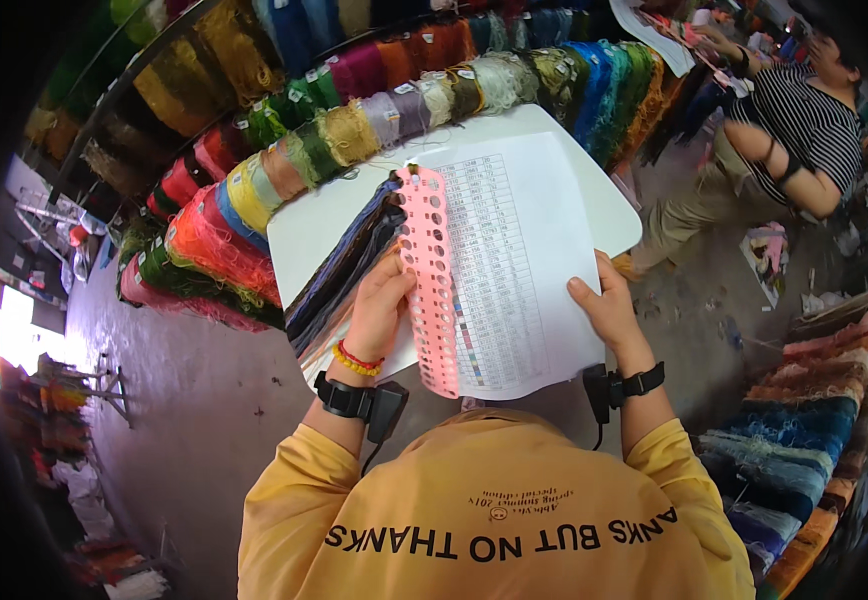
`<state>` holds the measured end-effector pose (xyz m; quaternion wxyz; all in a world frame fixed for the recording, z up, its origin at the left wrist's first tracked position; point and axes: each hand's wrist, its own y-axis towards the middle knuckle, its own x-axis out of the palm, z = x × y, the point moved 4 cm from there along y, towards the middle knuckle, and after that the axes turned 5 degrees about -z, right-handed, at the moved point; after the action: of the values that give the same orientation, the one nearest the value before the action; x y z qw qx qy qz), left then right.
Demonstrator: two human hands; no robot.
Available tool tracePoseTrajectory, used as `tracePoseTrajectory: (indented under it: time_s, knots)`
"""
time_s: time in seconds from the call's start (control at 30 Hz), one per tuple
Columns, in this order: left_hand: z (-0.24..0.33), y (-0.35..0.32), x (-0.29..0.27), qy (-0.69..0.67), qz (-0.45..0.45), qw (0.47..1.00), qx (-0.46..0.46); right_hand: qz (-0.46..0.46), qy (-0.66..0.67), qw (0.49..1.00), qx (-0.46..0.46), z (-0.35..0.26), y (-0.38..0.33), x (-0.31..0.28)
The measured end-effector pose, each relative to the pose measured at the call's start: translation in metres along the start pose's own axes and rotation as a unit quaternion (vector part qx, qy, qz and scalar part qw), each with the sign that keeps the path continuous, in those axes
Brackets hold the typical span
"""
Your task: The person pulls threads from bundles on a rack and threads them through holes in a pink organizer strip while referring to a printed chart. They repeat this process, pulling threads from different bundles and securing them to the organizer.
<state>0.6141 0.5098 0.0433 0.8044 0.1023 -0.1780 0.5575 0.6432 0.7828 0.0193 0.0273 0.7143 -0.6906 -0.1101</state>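
A long pink thread card (429, 270) with rows of punched holes lies along the left side of a printed paper sheet (544, 290). Dark blue, grey, black and peach embroidery threads (344, 262) hang from the card's upper holes and trail to the left. My left hand (382, 300) is closed at the card's left edge, thumb on the card, with peach strands beside the fingers. On the right, my right hand (609, 310) grips the sheet's edge, thumb on top and fingers mostly hidden beneath. Behind both lies a white board (594, 205) with rounded corners.
Rails of coloured thread skeins (349, 135) curve around the board's far and left sides. More skeins (794, 435) lie stacked at the right. A co-worker in a striped top (804, 120) sits at the far right, holding threads near another sheet. Scraps lie on the grey floor (184, 400).
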Motion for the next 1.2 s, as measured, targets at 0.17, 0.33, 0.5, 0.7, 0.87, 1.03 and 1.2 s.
tracePoseTrajectory:
  time_s: [0.17, 0.33, 0.5, 0.7, 0.87, 1.03, 1.2]
  knots:
    - [0.001, 0.001, 0.040, -0.001, -0.059, 0.998, 0.011, -0.033, 0.162, 0.980, 0.108, -0.015, -0.030, -0.022]
    - [-0.010, 0.007, 0.113, 0.001, -0.138, 0.990, 0.006, 0.035, 0.216, 0.970, 0.105, -0.028, -0.082, -0.077]
    - [-0.032, 0.011, 0.204, -0.029, -0.234, 0.972, -0.025, 0.103, 0.245, 0.962, 0.065, -0.051, -0.148, -0.142]
    - [-0.082, 0.015, 0.314, -0.048, -0.359, 0.928, -0.085, 0.232, 0.275, 0.933, 0.027, -0.065, -0.245, -0.224]
    - [-0.121, 0.019, 0.409, -0.053, -0.421, 0.896, -0.129, 0.351, 0.240, 0.905, 0.020, -0.076, -0.315, -0.275]
    - [-0.168, 0.045, 0.479, -0.065, -0.482, 0.856, -0.177, 0.431, 0.151, 0.887, 0.071, -0.070, -0.351, -0.318]
    - [-0.204, 0.076, 0.558, -0.121, -0.527, 0.805, -0.243, 0.476, 0.154, 0.865, 0.041, -0.060, -0.365, -0.371]
